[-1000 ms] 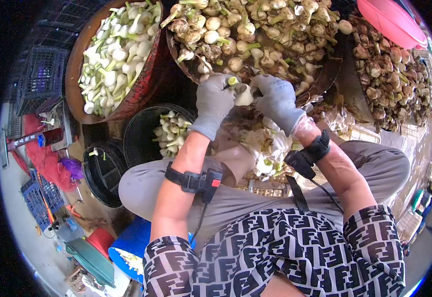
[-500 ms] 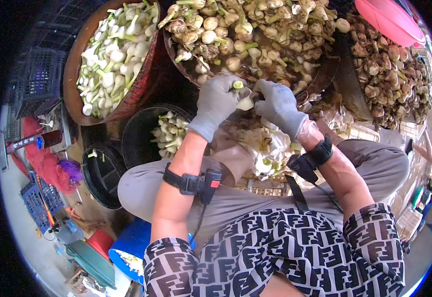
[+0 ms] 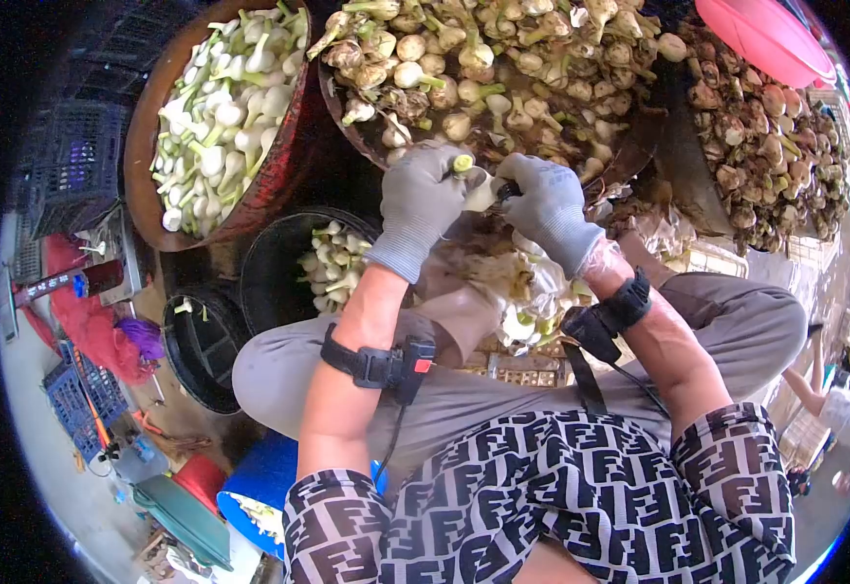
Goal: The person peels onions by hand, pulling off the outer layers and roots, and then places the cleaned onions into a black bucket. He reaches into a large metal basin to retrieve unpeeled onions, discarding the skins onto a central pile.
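Observation:
My left hand [image 3: 423, 200], in a grey glove, is closed on a garlic bulb [image 3: 481, 195], whose cut green stem end pokes up between thumb and fingers. Facing it, my right hand [image 3: 545, 200], also gloved in grey, is closed round a small dark tool [image 3: 509, 190] that lies close to the bulb; most of the tool is hidden. Just beyond both hands stands a wide round tub [image 3: 644, 141] of unpeeled, soiled garlic. Peeled skins and leaves [image 3: 532, 292] are heaped below my hands.
A rusty red tub [image 3: 143, 165] of clean white garlic stands at upper left. Nearer are a black bucket [image 3: 259, 258] holding garlic and a smaller black basin [image 3: 201, 360]. Dirty garlic [image 3: 776, 146] and a pink basin [image 3: 761, 39] are at upper right. Another person [image 3: 849, 419] appears at the right edge.
My left hand and the bulb have shifted slightly left and up. The dark tool in my right hand shows more clearly. At the right edge, the other person has come further into view.

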Motion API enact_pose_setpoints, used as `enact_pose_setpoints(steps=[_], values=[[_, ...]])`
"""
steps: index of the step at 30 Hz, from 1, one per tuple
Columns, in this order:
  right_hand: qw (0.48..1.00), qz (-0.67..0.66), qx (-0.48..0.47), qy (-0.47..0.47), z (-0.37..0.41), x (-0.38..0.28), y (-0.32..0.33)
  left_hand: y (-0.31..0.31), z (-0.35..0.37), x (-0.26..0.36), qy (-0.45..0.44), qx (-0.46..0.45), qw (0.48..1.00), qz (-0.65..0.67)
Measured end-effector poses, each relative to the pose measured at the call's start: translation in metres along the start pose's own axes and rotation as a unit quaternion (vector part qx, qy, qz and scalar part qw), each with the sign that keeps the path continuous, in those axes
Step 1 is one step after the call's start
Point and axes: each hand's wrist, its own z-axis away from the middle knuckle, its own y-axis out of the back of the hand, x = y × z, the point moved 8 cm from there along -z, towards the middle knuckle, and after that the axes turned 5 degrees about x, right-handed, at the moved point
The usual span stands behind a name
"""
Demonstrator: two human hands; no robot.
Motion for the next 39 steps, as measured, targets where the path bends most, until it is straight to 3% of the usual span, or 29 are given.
enact_pose_setpoints(steps=[2,5,6,7,9,11,12,14,15,16,17,18,20,21,22,23,24,27,29,30,33,34,36,37,38,39], values=[[1.000,0.027,-0.014,0.000,-0.002,0.000,-0.005,0.001,0.002,0.003,-0.023,-0.008,1.000,-0.020],[0.996,0.075,-0.018,-0.038,0.000,0.032,-0.009,-0.004,-0.002,-0.017,0.038,-0.064,0.971,0.225],[0.992,0.098,-0.029,-0.080,0.005,0.044,-0.007,-0.002,-0.002,-0.013,0.104,-0.086,0.921,0.365],[0.985,0.115,-0.095,-0.091,0.012,0.052,-0.016,0.007,-0.010,-0.016,0.046,-0.045,0.910,0.410],[0.956,0.145,-0.229,-0.114,0.038,0.067,-0.036,0.027,-0.016,-0.032,0.099,0.037,0.826,0.554],[0.916,0.143,-0.371,-0.055,0.070,0.062,-0.054,0.038,-0.019,-0.076,0.230,0.122,0.778,0.572],[0.922,0.112,-0.370,-0.005,0.078,0.059,-0.059,0.051,-0.018,-0.087,0.242,0.192,0.735,0.603],[0.943,0.078,-0.323,-0.015,0.057,0.051,-0.046,0.086,-0.017,-0.110,0.215,0.286,0.661,0.659],[0.952,0.059,-0.298,-0.021,0.043,0.048,-0.037,0.106,-0.020,-0.118,0.174,0.310,0.634,0.686],[0.977,-0.047,-0.204,-0.038,0.023,0.044,-0.021,0.114,-0.021,-0.101,0.168,0.295,0.590,0.733],[0.988,-0.063,-0.140,0.003,0.001,0.060,-0.029,0.122,-0.019,-0.087,0.161,0.279,0.541,0.777],[0.987,-0.100,-0.121,0.029,-0.020,0.055,-0.028,0.122,-0.022,-0.093,0.146,0.240,0.577,0.767],[0.985,-0.058,-0.160,-0.029,-0.059,0.076,-0.057,0.097,-0.027,-0.072,0.153,0.184,0.614,0.752],[0.982,0.015,-0.188,0.021,-0.078,0.083,-0.078,0.084,-0.029,-0.069,0.141,0.130,0.631,0.752],[0.970,0.086,-0.216,0.069,-0.092,0.094,-0.107,0.069,-0.032,-0.063,0.165,0.082,0.613,0.768],[0.950,0.155,-0.243,0.117,-0.101,0.106,-0.139,0.067,-0.032,-0.061,0.182,0.097,0.666,0.717],[0.952,0.150,-0.240,0.120,-0.110,0.129,-0.169,0.069,-0.033,-0.057,0.178,0.096,0.686,0.699],[0.942,0.151,-0.279,0.105,-0.120,0.167,-0.217,0.084,-0.038,-0.061,0.164,0.124,0.713,0.670],[0.910,0.174,-0.371,0.061,-0.112,0.144,-0.202,0.091,-0.042,-0.067,0.162,0.141,0.713,0.668],[0.940,0.091,-0.319,0.081,-0.115,0.120,-0.183,0.091,-0.041,-0.071,0.167,0.145,0.708,0.671],[0.935,0.150,-0.304,0.103,-0.111,0.125,-0.166,0.080,-0.036,-0.072,0.193,0.154,0.736,0.630],[0.964,0.091,-0.248,0.004,-0.113,0.131,-0.146,0.071,-0.034,-0.071,0.211,0.133,0.770,0.587],[0.968,0.104,-0.227,-0.003,-0.112,0.117,-0.117,0.046,-0.035,-0.075,0.236,0.078,0.848,0.468],[0.970,0.110,-0.216,-0.006,-0.108,0.107,-0.101,0.039,-0.034,-0.060,0.209,0.024,0.893,0.399],[0.976,0.001,-0.212,-0.059,-0.097,0.098,-0.083,0.034,-0.032,-0.043,0.133,-0.002,0.954,0.267],[0.977,-0.047,-0.202,-0.039,-0.088,0.086,-0.071,0.024,-0.028,-0.027,0.052,-0.028,0.990,0.127]])
